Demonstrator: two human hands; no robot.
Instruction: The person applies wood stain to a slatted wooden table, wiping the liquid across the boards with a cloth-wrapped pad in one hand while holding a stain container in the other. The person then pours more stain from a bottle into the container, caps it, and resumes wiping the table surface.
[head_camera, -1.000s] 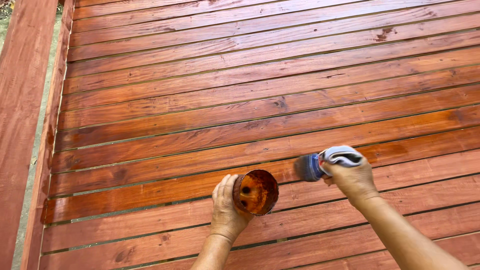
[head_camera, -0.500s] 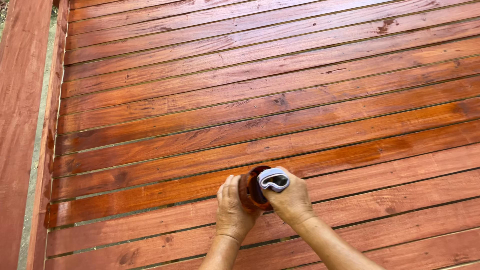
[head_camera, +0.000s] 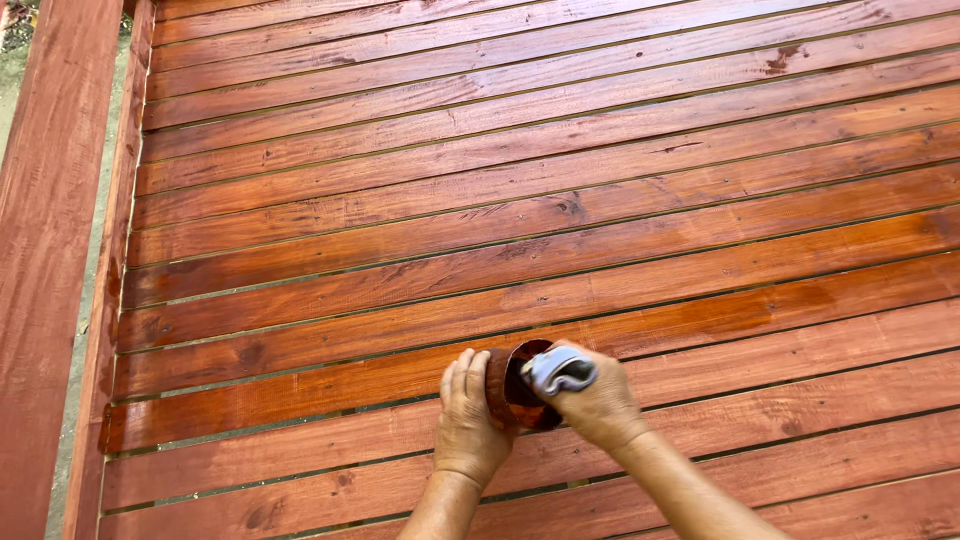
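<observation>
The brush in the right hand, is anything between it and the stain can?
Nothing visible. The right hand holds the grey brush handle right at the mouth of the stain can, which the left hand grips. The bristles are hidden.

Head view, steeply down, close above deck (head_camera: 500, 200)

Both forearms are bare, no sleeves in view; the left hand (head_camera: 468, 420) and right hand (head_camera: 598, 408) seem ungloved.
</observation>
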